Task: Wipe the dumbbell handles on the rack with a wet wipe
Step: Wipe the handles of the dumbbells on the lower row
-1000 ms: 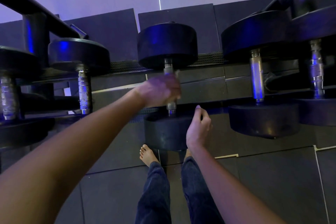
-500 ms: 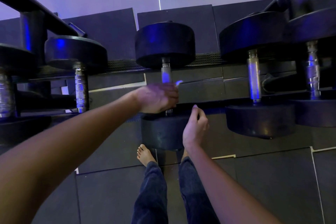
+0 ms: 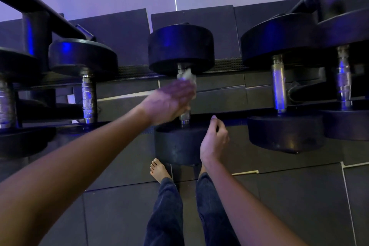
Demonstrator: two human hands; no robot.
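Pale crumpled wet wipe (image 3: 187, 77) wraps the steel handle (image 3: 184, 116) of the middle dumbbell (image 3: 180, 46), apparently its upper end.

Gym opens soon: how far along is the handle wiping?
Done: unclear, no handle visibly shows wiping. In hand: left hand holds the wet wipe around the middle handle; right hand idle. Left: likely the left neighbour handle and right neighbour handle.

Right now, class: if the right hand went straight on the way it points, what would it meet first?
Probably the rack rail just beyond the right hand, beside the middle dumbbell's handle; depth is unclear.
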